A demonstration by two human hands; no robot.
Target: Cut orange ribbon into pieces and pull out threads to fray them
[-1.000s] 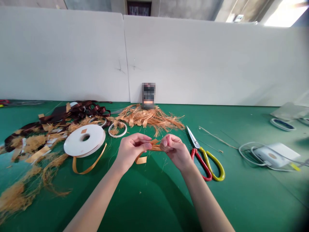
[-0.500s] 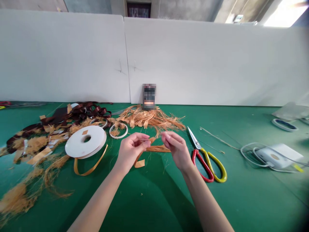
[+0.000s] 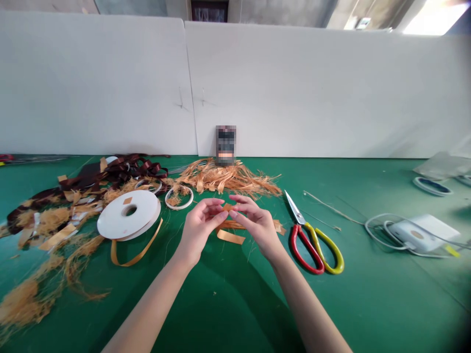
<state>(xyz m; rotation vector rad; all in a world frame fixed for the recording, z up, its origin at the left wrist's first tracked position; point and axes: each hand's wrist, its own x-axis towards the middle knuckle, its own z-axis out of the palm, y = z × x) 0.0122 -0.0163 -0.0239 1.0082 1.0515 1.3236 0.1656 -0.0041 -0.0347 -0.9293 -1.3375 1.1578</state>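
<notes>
Both my hands meet above the green table, fingertips nearly touching. My left hand (image 3: 200, 223) pinches a short tan ribbon (image 3: 228, 207) between thumb and fingers. From the other side, my right hand (image 3: 255, 220) closes its thumb and fingers on the same ribbon's end. Under the hands lie a cut tan ribbon piece (image 3: 231, 237) and a bundle of tan strands (image 3: 232, 224), partly hidden by my fingers. A frayed ribbon end (image 3: 278, 226) shows just right of my right hand. Open-bladed or closed, the red-and-yellow-handled scissors (image 3: 312, 240) lie farther right, apart from my hand.
On the left are a white ribbon spool (image 3: 110, 218) with a loose tail, dark brown ribbon (image 3: 128, 171) and frayed tan fibres (image 3: 25, 301). A pile of tan ribbon strips (image 3: 228, 179) lies ahead. At right is a white box with a cable (image 3: 423, 234). A white partition (image 3: 312, 93) stands behind.
My right hand has moved left to the ribbon, and its fingers now meet my left hand's. The ribbon piece below shows more of its length. The view has shifted slightly.
</notes>
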